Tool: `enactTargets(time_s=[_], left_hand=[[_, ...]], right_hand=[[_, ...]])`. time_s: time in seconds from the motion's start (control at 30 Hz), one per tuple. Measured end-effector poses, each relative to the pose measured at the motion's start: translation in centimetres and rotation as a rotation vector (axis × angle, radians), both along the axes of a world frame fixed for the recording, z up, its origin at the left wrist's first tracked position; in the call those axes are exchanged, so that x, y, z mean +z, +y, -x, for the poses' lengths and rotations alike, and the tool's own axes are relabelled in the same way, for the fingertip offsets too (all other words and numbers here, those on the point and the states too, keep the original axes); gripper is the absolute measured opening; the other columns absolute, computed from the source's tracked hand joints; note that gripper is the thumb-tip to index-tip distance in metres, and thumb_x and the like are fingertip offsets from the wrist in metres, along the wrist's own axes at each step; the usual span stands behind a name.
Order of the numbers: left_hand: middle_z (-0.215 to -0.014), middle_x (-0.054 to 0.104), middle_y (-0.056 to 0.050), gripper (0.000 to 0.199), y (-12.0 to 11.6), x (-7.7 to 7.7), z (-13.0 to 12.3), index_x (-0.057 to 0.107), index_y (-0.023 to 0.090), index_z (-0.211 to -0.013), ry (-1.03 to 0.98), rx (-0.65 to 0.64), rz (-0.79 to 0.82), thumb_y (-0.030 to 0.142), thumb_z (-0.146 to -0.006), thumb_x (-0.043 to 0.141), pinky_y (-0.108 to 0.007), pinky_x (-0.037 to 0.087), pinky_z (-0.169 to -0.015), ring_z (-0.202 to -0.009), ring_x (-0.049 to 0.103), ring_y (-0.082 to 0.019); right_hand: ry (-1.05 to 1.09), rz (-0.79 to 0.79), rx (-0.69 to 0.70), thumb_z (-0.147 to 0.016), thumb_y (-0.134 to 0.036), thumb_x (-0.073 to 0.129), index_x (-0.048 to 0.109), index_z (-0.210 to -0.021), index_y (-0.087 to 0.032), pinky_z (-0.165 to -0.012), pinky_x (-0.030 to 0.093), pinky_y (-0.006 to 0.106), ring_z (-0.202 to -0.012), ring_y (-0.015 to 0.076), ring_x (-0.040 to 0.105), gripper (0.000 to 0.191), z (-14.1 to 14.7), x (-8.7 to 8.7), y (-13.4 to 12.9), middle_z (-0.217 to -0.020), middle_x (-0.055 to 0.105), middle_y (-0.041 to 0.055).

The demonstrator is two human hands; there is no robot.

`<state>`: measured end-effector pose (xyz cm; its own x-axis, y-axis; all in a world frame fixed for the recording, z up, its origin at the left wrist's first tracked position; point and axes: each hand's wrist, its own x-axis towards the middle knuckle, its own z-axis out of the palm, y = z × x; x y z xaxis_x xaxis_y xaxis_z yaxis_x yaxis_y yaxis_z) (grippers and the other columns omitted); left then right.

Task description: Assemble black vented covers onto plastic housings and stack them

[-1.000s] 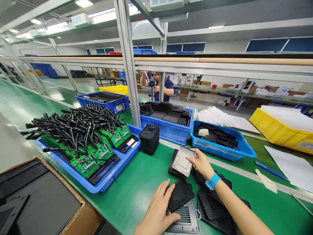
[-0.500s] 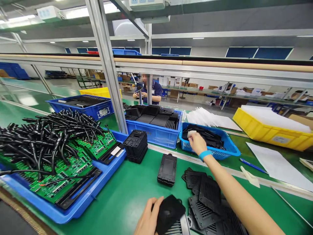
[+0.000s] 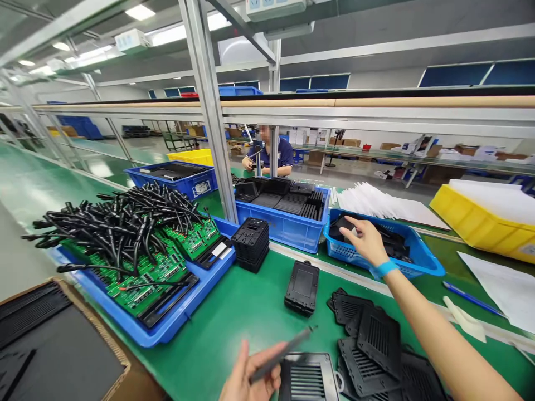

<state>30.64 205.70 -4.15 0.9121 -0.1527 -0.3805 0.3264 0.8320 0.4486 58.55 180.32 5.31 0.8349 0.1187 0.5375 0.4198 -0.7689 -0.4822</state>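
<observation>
While our left hand [image 3: 251, 379] sits lowest in view at the near edge of the green bench [image 3: 234, 323], we pinch a thin dark rod-like tool [image 3: 281, 353] between thumb and fingertips, its tip angled up and to the right. Just beside that hand lies a grey vented cover [image 3: 308, 379], flat on the bench. To its right we see a loose heap of black vented covers [image 3: 371, 345], overlapping one another under our right forearm. A little further on, a black housing [image 3: 301, 287] rests alone on the bench, apart from the heap.

Our right hand [image 3: 364, 240], with a blue wristband [image 3: 383, 269], reaches over the rim of the small blue basket [image 3: 422, 262]; the fingers are spread loosely above the black parts [image 3: 393, 242] inside, and we cannot tell whether they grasp anything.

On the left, a wide blue tray [image 3: 167, 328] carries green circuit boards [image 3: 146, 273] under a tangle of black cables [image 3: 121, 223]. A short stack of black housings [image 3: 251, 243] stands beside it. Behind, a blue crate [image 3: 284, 225] holds more black parts, and a yellow bin [image 3: 476, 225] sits far right.
</observation>
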Motion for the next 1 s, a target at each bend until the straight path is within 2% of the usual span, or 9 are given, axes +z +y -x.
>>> enactTargets(time_s=[0.07,0.13,0.23,0.3,0.5,0.7,0.83,0.9,1.0], left_hand=[[-0.079,0.072,-0.009,0.043,-0.4,0.4,-0.2,0.074,0.009,-0.1,0.032,0.039,-0.073,0.039,-0.068,0.079,-0.02,0.049,-0.067,-0.071,0.064,-0.014],[-0.091,0.074,-0.01,0.047,-1.0,0.6,-0.2,0.071,0.015,-0.108,0.003,0.067,-0.105,0.027,-0.064,0.083,-0.024,0.051,-0.072,-0.079,0.067,-0.018],[-0.102,0.073,-0.013,0.05,-2.1,0.8,0.0,0.07,0.015,-0.108,-0.066,0.1,-0.141,0.025,-0.061,0.084,-0.031,0.053,-0.078,-0.093,0.067,-0.026],[-0.108,0.071,-0.013,0.049,-2.8,0.9,0.2,0.07,0.016,-0.108,-0.092,0.137,-0.178,0.027,-0.062,0.084,-0.031,0.053,-0.079,-0.098,0.066,-0.027],[-0.105,0.072,-0.011,0.046,-4.0,0.7,1.1,0.069,0.019,-0.109,-0.122,0.189,-0.198,0.041,-0.07,0.078,-0.033,0.05,-0.087,-0.102,0.065,-0.025],[-0.1,0.073,-0.012,0.05,-3.6,1.1,1.2,0.062,0.016,-0.114,-0.303,0.152,-0.348,0.038,-0.071,0.077,-0.031,0.052,-0.08,-0.091,0.068,-0.023],[-0.097,0.073,-0.011,0.044,-3.5,1.0,1.0,0.059,0.017,-0.114,-0.371,0.145,-0.416,0.036,-0.076,0.073,-0.032,0.053,-0.08,-0.093,0.068,-0.023],[-0.103,0.072,-0.012,0.043,-3.6,0.6,0.8,0.058,0.017,-0.117,-0.395,0.132,-0.446,0.037,-0.08,0.069,-0.032,0.053,-0.084,-0.099,0.066,-0.024],[-0.119,0.065,-0.014,0.053,-3.2,-0.3,0.5,0.051,0.017,-0.13,-0.442,0.091,-0.603,0.043,-0.085,0.059,-0.034,0.053,-0.087,-0.103,0.064,-0.024]], right_hand=[[0.018,-0.141,0.233,-0.085,-0.051,0.054,0.059,-0.126,-0.021,-0.078,0.051,0.037,-0.088,0.0228,0.057,0.051,5.7,0.9,2.0,-0.099,0.06,0.0094],[0.028,-0.092,0.422,-0.09,-0.048,0.05,0.054,-0.13,-0.027,-0.083,0.05,0.035,-0.093,0.0204,0.057,0.046,11.8,1.2,3.6,-0.103,0.059,0.0066],[-0.043,0.069,0.53,-0.09,-0.046,0.052,0.045,-0.136,-0.027,-0.082,0.052,0.032,-0.101,0.0203,0.055,0.051,18.9,0.5,5.1,-0.112,0.057,0.008],[-0.138,0.189,0.546,-0.085,-0.048,0.058,0.048,-0.133,-0.023,-0.08,0.053,0.032,-0.099,0.0222,0.054,0.055,21.3,-0.6,5.5,-0.11,0.057,0.0093],[-0.236,0.414,0.546,-0.076,-0.048,0.068,0.051,-0.127,-0.02,-0.083,0.052,0.044,-0.105,0.03,0.048,0.061,22.0,-3.4,6.0,-0.117,0.052,0.0143],[-0.155,0.381,0.492,-0.074,-0.045,0.071,0.044,-0.136,-0.031,-0.084,0.05,0.058,-0.116,0.0379,0.042,0.07,22.5,-4.8,5.7,-0.132,0.036,0.016],[0.126,0.067,0.425,-0.075,-0.052,0.069,0.027,-0.145,-0.034,-0.09,0.049,0.057,-0.115,0.0352,0.049,0.084,22.9,-5.8,6.1,-0.126,0.044,0.0149],[0.422,-0.194,0.457,-0.084,-0.051,0.057,0.025,-0.145,-0.03,-0.089,0.052,0.048,-0.102,0.027,0.058,0.071,22.8,-5.7,6.4,-0.113,0.055,0.0113],[0.759,-0.506,0.547,-0.089,-0.05,0.05,0.041,-0.129,-0.023,-0.083,0.054,0.037,-0.087,0.0207,0.063,0.049,21.4,-5.0,6.7,-0.098,0.064,0.0071]])
